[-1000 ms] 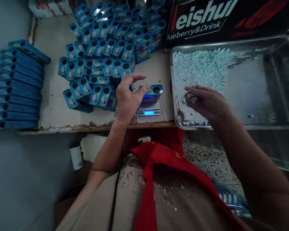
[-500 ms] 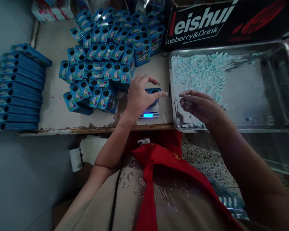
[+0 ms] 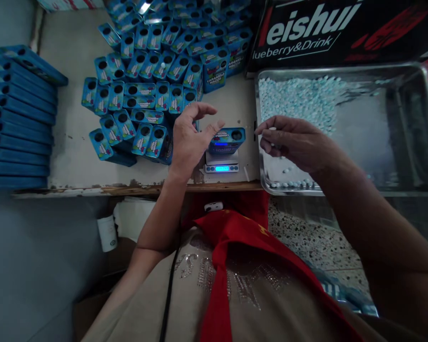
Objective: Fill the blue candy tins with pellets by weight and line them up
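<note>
Blue printed cardboard box with a round hole (image 3: 226, 142): one, sitting hole side up on the scale.
Small silver electronic scale (image 3: 221, 160): one, display lit blue, figures too blurred to read.
Left hand (image 3: 191, 140): thumb and forefinger spread apart at the box's left end; contact cannot be told.
Right hand (image 3: 299, 142): fingertips brought together over the tray's left rim, pinching a few pale pieces, number unclear.
Shallow rectangular steel tray (image 3: 367, 137): one, beside the scale.
Pale mint and white oval candies (image 3: 294, 97): far too many to count, mostly heaped along the tray's far left part; a short row lies by its near rim.
Blue boxes standing grouped (image 3: 214, 71): more than thirty; the rear ones overlap and run out of view.
Blue boxes stacked lying down (image 3: 21, 130): about eleven, the topmost askew.
Progress: seemingly midway; one box is on the scale, with the pinched candies not yet in it.
Left over: plenty of loose candies; which other boxes are finished cannot be told, their holes being dark.
</note>
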Demonstrator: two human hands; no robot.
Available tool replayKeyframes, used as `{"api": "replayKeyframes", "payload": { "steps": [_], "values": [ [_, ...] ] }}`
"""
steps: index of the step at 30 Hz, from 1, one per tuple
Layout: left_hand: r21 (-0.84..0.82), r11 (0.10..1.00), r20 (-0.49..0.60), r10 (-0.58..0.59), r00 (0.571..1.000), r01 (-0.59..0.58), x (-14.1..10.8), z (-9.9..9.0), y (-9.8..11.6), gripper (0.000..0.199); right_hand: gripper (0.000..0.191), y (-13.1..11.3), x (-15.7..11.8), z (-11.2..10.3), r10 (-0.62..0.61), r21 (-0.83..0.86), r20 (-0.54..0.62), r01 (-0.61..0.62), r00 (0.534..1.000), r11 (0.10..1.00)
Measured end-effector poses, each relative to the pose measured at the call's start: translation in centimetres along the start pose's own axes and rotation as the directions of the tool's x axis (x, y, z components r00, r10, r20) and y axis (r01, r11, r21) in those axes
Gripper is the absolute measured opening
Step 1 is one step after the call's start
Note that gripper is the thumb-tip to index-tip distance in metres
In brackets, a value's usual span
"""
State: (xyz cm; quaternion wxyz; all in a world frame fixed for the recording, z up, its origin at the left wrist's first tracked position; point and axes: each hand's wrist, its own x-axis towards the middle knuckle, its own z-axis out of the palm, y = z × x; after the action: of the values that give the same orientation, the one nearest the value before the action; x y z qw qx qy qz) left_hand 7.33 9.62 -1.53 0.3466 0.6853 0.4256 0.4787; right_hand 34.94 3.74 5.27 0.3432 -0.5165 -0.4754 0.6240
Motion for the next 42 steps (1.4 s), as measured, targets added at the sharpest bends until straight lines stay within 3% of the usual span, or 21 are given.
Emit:
{"api": "replayKeyframes", "payload": {
  "steps": [4,9,12,18,22,25,28,31,34,36,42],
  "values": [
    [0.038,0.998,0.004,-0.049,0.999,0.049,-0.7,-1.3,1.1,0.061,0.033,-2.0,1.0,0.9,-0.041,-0.108,0.017,0.043,0.999,0.993],
    [0.037,0.995,-0.078,-0.092,0.993,0.095,-1.7,-2.5,2.1,0.053,0.023,-3.6,1.9,2.3,-0.076,-0.195,0.064,0.088,0.995,0.977],
    [0.026,0.995,-0.105,-0.089,0.990,0.092,-1.9,-3.0,1.7,0.053,0.021,-3.9,2.4,2.8,-0.058,-0.293,0.051,0.070,0.997,0.954],
    [-0.013,0.997,-0.091,-0.071,0.993,0.070,-2.1,-3.6,0.8,0.045,0.021,-3.2,3.1,3.4,-0.178,-0.498,0.076,0.192,0.981,0.846],
    [-0.016,0.996,-0.070,-0.085,0.994,0.084,-2.1,-3.8,0.6,0.042,0.022,-2.9,3.7,2.0,-0.120,-0.329,0.016,0.118,0.993,0.937],
    [-0.027,0.997,-0.069,-0.081,0.994,0.079,-2.1,-3.9,0.6,0.045,0.024,-1.8,4.1,-1.6,-0.023,0.012,-0.192,0.026,0.981,1.000],
    [-0.011,0.996,-0.070,-0.084,0.994,0.084,-2.0,-3.7,0.8,0.048,0.031,1.1,3.6,-6.1,0.123,0.226,-0.370,-0.039,0.921,0.973],
    [0.030,0.995,-0.055,-0.095,0.994,0.097,-1.9,-3.3,1.2,0.051,0.036,5.0,2.2,-8.6,0.209,0.277,-0.400,-0.099,0.892,0.956],
    [0.056,0.993,-0.025,-0.105,0.994,0.107,-1.7,-3.0,1.6,0.054,0.034,7.4,1.1,-8.5,0.245,0.331,-0.394,-0.112,0.886,0.937],
    [0.067,0.992,-0.020,-0.104,0.994,0.105,-1.7,-3.1,1.8,0.056,0.027,7.6,1.0,-7.6,0.238,0.338,-0.366,-0.110,0.900,0.935],
    [0.120,0.981,-0.091,-0.144,0.985,0.155,-3.2,-4.4,2.2,0.057,0.021,3.9,2.3,-4.6,0.071,0.173,-0.109,-0.051,0.992,0.984]
  ]
}}
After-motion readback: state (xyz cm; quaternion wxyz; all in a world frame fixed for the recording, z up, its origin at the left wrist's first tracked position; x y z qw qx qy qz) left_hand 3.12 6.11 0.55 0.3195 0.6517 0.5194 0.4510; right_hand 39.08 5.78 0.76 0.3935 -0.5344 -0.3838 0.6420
